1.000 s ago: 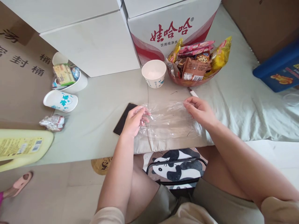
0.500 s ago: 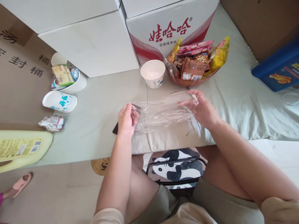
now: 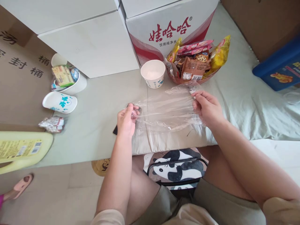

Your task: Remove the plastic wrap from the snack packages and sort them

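Observation:
A sheet of clear plastic film (image 3: 167,109) is stretched between my two hands above the cloth-covered surface. My left hand (image 3: 126,120) pinches its left end between thumb and fingers. At the other end, my right hand (image 3: 207,107) is closed on the film's edge. A loose flap of the film rises beside the right fingers. Just beyond the film stands a white paper bowl (image 3: 153,73) with blue leaf prints, upright. Partly hidden behind my left hand lies a dark flat object (image 3: 115,130), perhaps a phone.
A basket (image 3: 185,81) of packaged snacks sits right of the bowl, against a white carton (image 3: 168,34). To the left are a tipped paper cup (image 3: 60,102), a white container (image 3: 81,85) with packets, a crumpled wrapper (image 3: 52,124) and a yellow jug (image 3: 25,147). A blue container (image 3: 278,68) stands right.
My right hand has closed on the film's right edge, its fingers having been spread before. The film is pulled tauter, and a flap now stands up near the basket.

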### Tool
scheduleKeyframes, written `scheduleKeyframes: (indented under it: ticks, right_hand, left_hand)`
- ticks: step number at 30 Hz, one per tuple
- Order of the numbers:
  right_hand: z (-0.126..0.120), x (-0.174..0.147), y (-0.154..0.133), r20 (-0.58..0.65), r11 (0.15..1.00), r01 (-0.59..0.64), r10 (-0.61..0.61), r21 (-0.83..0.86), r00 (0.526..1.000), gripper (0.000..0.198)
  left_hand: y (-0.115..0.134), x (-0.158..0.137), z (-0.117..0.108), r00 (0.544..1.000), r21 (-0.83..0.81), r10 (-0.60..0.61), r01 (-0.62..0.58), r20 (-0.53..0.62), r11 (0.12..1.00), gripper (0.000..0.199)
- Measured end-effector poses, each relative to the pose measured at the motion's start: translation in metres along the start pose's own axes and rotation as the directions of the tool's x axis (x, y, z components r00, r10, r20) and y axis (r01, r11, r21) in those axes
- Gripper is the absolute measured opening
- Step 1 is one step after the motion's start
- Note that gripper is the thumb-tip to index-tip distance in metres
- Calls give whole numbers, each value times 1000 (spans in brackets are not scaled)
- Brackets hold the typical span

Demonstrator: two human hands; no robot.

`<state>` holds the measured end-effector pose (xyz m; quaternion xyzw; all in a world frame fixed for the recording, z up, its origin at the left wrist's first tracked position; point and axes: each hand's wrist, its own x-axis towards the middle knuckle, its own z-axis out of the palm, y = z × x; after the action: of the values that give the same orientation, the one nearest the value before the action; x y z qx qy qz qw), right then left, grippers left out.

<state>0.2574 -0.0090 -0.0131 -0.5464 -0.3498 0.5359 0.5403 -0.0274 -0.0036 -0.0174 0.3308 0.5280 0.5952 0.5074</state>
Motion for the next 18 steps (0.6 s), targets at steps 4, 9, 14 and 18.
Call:
scheduleKeyframes:
  ticks: [4, 9, 14, 18]
  right_hand:
    - [0, -1, -2, -19, 1000, 4, -3, 10, 1000, 26]
    - [-3, -1, -2, -69, 998, 50, -49, 24, 996, 28]
    - [-8, -1, -3, -143, 999, 40, -36, 25, 989, 29]
    - [-7, -4, -3, -47, 997, 57, -54, 55, 997, 35]
  left_hand:
    - [-1, 4, -3, 999, -32, 37, -38, -39, 999, 47]
    - [6, 0, 0, 999, -82, 52, -52, -5, 995, 34]
    - [9, -5, 1, 1000, -59, 4, -4, 10, 998, 44]
    - [12, -4, 0, 999, -79, -41, 38, -30, 996, 46]
